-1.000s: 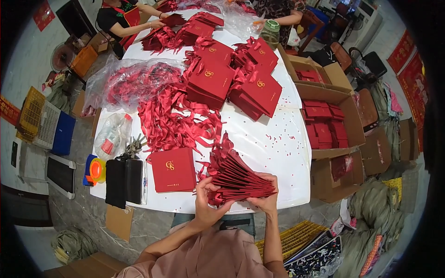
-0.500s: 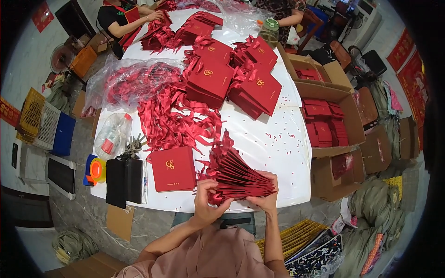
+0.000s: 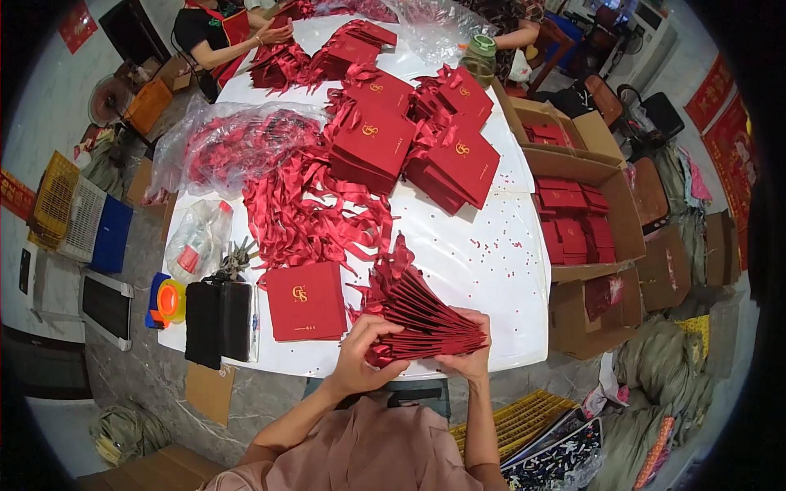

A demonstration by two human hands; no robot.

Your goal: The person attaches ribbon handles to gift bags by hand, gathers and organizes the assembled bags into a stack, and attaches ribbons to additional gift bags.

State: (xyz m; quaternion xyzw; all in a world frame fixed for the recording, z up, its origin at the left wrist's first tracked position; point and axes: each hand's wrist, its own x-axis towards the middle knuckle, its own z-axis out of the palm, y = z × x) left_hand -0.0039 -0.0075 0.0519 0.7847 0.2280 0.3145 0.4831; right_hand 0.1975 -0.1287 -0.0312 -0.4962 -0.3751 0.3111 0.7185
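Note:
A thick stack of flat red paper gift bags with ribbon handles stands on edge at the table's near side, its layers fanned out. My left hand grips its left end, fingers curled over the top and thumb underneath. At the right end, my right hand clasps the stack between thumb and fingers. Satin ribbons stick up from the far side of the stack. Left of my hands lies a single flat pile of red bags. A heap of loose red ribbons spreads beyond it.
Finished-looking red bag stacks cover the table's middle. A bagged bottle, keys, a black pouch and tape rolls sit left. Cardboard boxes with red bags stand right. Co-workers' hands work at the far end.
My left hand's fingers have shifted further over the stack's left end, and its thumb has drawn in. My right hand stays in place. A co-worker's hands at the far left have moved slightly.

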